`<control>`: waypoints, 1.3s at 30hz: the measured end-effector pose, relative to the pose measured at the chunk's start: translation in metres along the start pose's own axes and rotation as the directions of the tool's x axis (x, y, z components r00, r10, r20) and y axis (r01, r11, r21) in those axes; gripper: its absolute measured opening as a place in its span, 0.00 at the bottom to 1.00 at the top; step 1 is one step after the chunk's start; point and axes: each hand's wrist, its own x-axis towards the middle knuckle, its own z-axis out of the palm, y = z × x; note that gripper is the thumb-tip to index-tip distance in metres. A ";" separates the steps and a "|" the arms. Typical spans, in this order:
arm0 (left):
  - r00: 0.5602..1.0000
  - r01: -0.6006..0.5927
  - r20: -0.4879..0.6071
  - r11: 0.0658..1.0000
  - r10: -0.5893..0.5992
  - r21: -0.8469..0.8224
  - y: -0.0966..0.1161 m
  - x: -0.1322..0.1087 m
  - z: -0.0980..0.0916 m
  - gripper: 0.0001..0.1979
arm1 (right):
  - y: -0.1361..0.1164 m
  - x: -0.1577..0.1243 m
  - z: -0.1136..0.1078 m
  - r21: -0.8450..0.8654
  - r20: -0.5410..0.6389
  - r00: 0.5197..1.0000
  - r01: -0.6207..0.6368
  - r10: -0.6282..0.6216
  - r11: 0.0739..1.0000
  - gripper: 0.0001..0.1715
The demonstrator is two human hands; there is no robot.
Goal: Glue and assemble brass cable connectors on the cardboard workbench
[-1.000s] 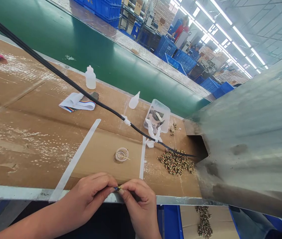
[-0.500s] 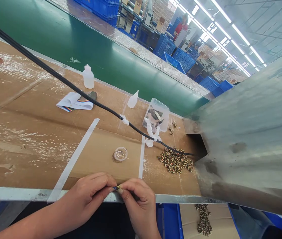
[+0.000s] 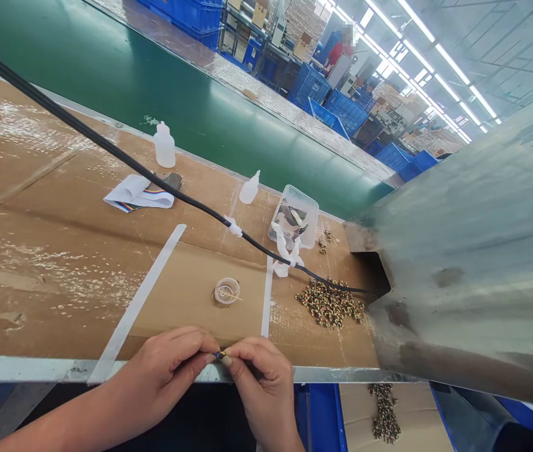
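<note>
Between my fingertips, just above the front edge of the bench, is a small dark-blue and yellow piece (image 3: pixel 220 355); its exact kind is too small to make out. My left hand (image 3: pixel 167 370) pinches its left end, and my right hand (image 3: pixel 263 376) pinches the right end. Beyond my hands stands a small clear round cup (image 3: pixel 227 291) with a thin stick leaning in it. To the right lies a pile of small black, gold and red parts (image 3: pixel 329 304). A similar heap (image 3: pixel 383 411) rests lower down on cardboard, below the bench edge.
A black cable (image 3: pixel 191 202) crosses above the cardboard-covered bench (image 3: pixel 59 251). Farther back are two white bottles (image 3: pixel 165 147), a folded white strip (image 3: pixel 139 193) and a clear plastic box (image 3: pixel 294 213). Behind runs a green conveyor belt (image 3: pixel 191 113); a metal panel (image 3: pixel 473 263) rises at right.
Both hands keep the same pinch on the small piece, with barely any finger movement. The view has shifted very slightly.
</note>
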 end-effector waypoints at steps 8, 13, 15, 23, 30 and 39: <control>1.000 -0.006 -0.002 1.000 0.006 -0.011 0.001 0.001 0.000 0.08 | -0.001 0.001 0.000 -0.018 0.007 1.000 -0.011 0.011 1.000 0.06; 1.000 -0.005 0.008 1.000 0.005 -0.012 0.000 0.001 -0.001 0.09 | -0.002 0.001 0.000 -0.023 0.000 1.000 -0.008 0.008 1.000 0.07; 1.000 -0.003 0.011 1.000 0.003 -0.012 0.001 0.001 -0.001 0.09 | -0.002 0.001 0.000 -0.022 -0.006 1.000 -0.007 0.006 1.000 0.07; 1.000 -0.001 0.020 1.000 0.001 0.009 0.002 0.002 -0.002 0.09 | -0.001 0.001 -0.001 -0.012 0.001 1.000 -0.021 0.021 1.000 0.07; 1.000 0.000 0.016 1.000 0.000 0.019 0.000 0.002 -0.001 0.10 | -0.001 0.000 -0.001 -0.017 -0.002 1.000 -0.025 0.025 1.000 0.07; 1.000 -0.009 0.019 1.000 0.009 0.014 0.002 0.002 -0.002 0.09 | -0.004 0.003 -0.001 -0.031 -0.011 1.000 -0.019 0.019 0.999 0.07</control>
